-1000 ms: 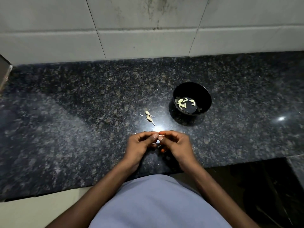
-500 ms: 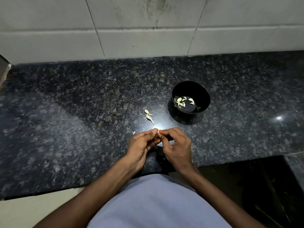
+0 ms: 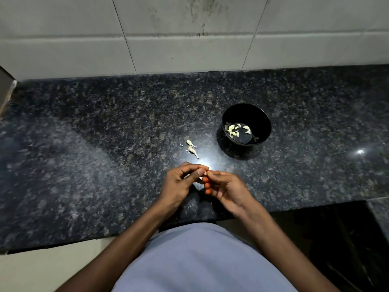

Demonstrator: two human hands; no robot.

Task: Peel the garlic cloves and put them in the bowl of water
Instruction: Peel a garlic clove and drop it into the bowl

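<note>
My left hand and my right hand meet above the near part of the dark granite counter. Between their fingertips they pinch a small pale garlic clove, mostly hidden by the fingers. A black bowl of water stands behind and to the right of the hands, with several peeled cloves floating in it. A little heap of garlic pieces and skins lies on the counter just beyond the hands, left of the bowl.
A white tiled wall closes the back of the counter. The counter's front edge runs just before my body, with a dark recess at lower right. A metal edge shows at far left.
Both hands stay together on the clove with small finger shifts; the right hand's lower fingers have uncurled a little. The bowl and the heap have not moved.
</note>
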